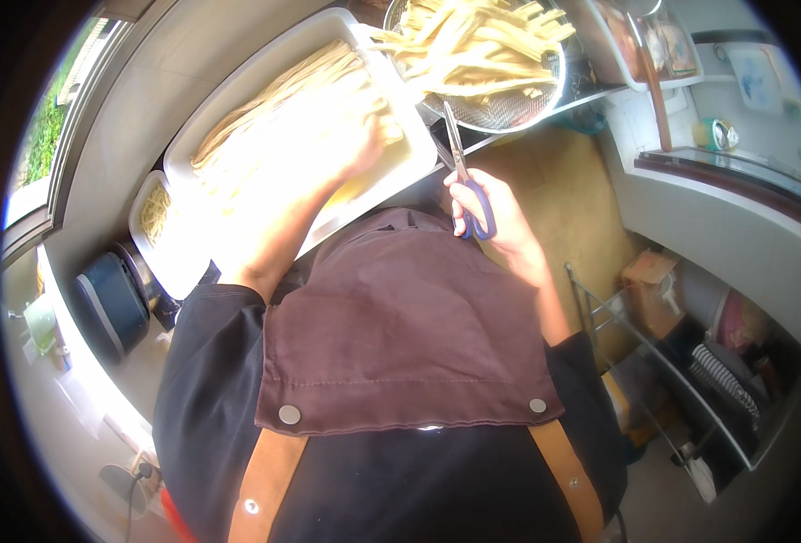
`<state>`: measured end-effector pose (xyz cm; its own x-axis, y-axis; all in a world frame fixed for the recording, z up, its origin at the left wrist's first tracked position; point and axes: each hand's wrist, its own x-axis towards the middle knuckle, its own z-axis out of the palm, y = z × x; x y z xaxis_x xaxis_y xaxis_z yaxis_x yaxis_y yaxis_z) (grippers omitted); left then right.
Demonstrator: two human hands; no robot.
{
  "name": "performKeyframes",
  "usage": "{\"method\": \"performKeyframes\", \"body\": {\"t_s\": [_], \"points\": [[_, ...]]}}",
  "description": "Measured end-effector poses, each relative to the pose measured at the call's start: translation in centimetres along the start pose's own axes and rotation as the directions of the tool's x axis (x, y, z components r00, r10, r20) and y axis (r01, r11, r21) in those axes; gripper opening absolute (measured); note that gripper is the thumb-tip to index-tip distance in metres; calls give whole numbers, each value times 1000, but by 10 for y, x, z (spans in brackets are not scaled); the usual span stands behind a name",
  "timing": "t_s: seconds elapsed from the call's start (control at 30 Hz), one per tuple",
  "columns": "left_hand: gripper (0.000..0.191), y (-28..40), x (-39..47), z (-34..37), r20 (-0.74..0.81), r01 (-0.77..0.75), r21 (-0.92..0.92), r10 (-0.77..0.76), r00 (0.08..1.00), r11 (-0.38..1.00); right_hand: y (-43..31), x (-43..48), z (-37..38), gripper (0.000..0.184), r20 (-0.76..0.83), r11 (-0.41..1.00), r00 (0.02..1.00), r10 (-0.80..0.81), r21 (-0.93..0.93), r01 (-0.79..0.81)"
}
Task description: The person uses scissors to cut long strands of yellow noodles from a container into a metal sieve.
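Note:
My right hand point(492, 200) holds scissors point(471, 186) by their blue handles. The metal blades point up and away from me, just below a wire mesh strainer point(509, 119) heaped with pale yellow food strips point(475, 44). My left hand point(363, 146) reaches into a large white rectangular tray point(414, 108). Long pale strips point(271, 95) lie along the tray's far side. Strong sunlight washes out the tray's middle and most of my left hand, so its grip cannot be made out. Its fingers are beside the strips at the tray's right end.
A smaller white container point(146, 183) with thin yellow shreds stands left of the tray, near a dark blue appliance point(112, 305). At upper right is a clear bin point(644, 47) beside a long wooden handle point(655, 102). A metal rack point(665, 366) stands at lower right.

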<state>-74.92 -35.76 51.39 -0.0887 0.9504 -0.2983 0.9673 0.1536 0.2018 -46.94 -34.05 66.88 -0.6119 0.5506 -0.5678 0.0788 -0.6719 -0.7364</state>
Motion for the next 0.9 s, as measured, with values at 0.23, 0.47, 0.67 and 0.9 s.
{"method": "performKeyframes", "body": {"t_s": [0.23,0.47,0.67,0.9], "points": [[40,4,10,1,70,-2,-103,9,997,995,11,10,-2,16,17,1000,1000,-2,-4,2],[33,12,18,-7,144,-42,-40,48,988,998,10,12,-3,16,46,1000,999,13,4,-14],[33,22,10,-47,127,1,-272,35,991,962,15,7,-3,16,84,998,996,26,-54,-22],[36,9,13,-59,154,138,-306,-94,984,942,29,28,6,17,152,998,986,66,-29,-63]]}}
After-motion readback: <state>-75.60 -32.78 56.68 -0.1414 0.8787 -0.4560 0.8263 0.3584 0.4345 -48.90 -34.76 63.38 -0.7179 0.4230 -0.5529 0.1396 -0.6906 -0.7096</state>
